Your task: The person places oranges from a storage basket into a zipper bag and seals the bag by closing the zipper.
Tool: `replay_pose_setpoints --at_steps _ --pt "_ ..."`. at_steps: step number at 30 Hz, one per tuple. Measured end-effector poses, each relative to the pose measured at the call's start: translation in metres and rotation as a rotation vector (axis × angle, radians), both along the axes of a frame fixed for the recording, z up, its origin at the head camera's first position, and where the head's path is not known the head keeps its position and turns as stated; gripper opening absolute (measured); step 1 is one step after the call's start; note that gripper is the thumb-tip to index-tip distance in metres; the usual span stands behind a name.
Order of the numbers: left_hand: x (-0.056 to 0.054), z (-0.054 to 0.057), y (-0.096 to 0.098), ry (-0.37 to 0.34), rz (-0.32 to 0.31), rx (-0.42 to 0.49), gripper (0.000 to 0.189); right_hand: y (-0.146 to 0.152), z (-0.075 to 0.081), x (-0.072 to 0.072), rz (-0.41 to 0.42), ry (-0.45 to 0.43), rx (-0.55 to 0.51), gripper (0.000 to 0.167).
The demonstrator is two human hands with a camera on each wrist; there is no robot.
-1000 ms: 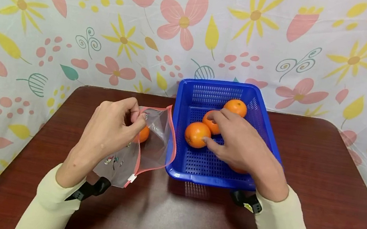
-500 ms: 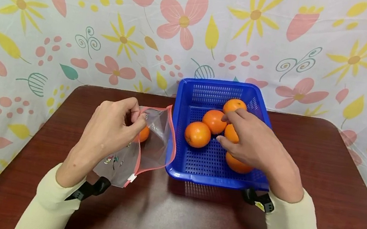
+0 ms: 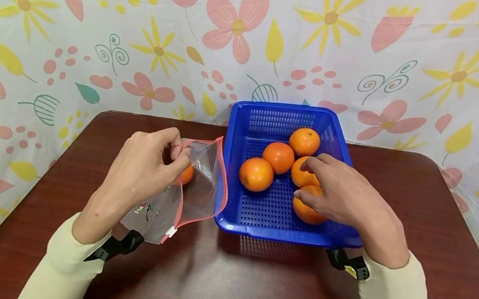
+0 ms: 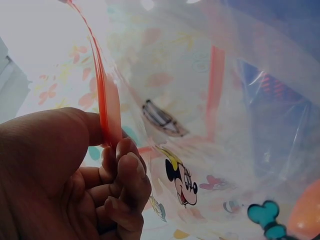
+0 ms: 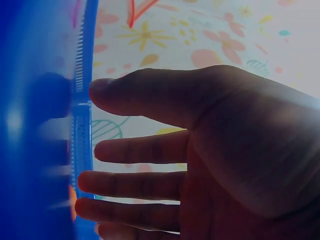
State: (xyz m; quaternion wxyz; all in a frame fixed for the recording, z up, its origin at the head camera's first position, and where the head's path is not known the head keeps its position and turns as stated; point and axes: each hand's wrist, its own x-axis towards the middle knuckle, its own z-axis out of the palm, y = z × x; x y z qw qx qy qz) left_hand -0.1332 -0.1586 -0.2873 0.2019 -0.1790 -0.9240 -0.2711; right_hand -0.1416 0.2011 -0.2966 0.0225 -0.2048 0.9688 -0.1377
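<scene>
My left hand (image 3: 143, 165) pinches the red top edge of a clear zip bag (image 3: 201, 193) between thumb and fingers. Cartoon figures are printed on the bag, and its mouth gapes toward the basket. One orange (image 3: 187, 174) lies inside it, partly hidden by my hand. My right hand (image 3: 345, 195) hovers over the right side of a blue plastic basket (image 3: 254, 232). Its fingers are spread, straight in the right wrist view (image 5: 150, 147), with nothing between them. Thumb and fingertips overlap the two right-hand oranges, a middle one (image 3: 301, 172) and a front one (image 3: 305, 211).
Other oranges in the basket sit at the left (image 3: 256, 174), the centre (image 3: 278, 157) and the back (image 3: 304, 141). A white slider (image 3: 171, 232) is at the bag's near corner. The dark wooden table (image 3: 253, 298) meets a flower-patterned cloth (image 3: 234, 65) behind.
My right hand has drawn back to the right and slightly nearer, from over the left and centre oranges to the right-hand ones. The left hand and the bag have stayed put.
</scene>
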Motion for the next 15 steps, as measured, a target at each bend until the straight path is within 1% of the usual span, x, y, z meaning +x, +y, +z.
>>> replay_pose_setpoints --at_steps 7,15 --pt "0.0002 0.0007 -0.0003 -0.002 -0.002 -0.006 0.021 -0.0009 -0.0036 -0.0025 0.0 -0.06 0.022 0.043" --pt "0.0009 0.0011 0.0002 -0.018 -0.005 -0.006 0.02 -0.0005 -0.0097 -0.0048 -0.002 -0.127 0.047 0.046"
